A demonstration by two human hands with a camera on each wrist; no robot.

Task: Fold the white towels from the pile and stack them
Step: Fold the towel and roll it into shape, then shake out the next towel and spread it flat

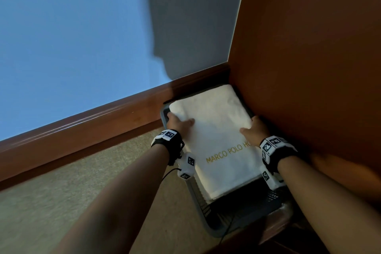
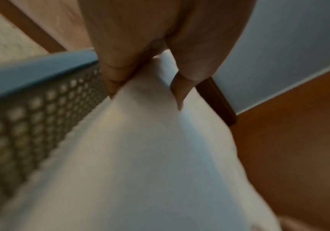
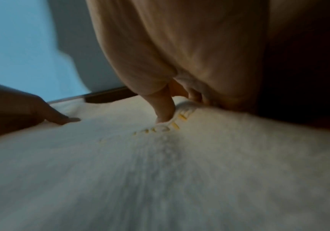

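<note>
2 hands pinching folded white towel [image 1: 214, 130], left grip [image 1: 179, 123] left edge, right grip [image 1: 254, 130] right edge, over basket [image 1: 243, 220]

Folded towel [image 1: 216, 130] atop stack in basket [image 1: 243, 220], floor corner between skirting board [image 1: 82, 128] left, cabinet panel [image 1: 309, 68] right.

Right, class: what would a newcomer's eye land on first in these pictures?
First, the folded white towel with gold lettering, lying in a grey perforated basket wedged in the corner by the wooden panel. Then the left hand and right hand gripping its opposite edges.
</note>
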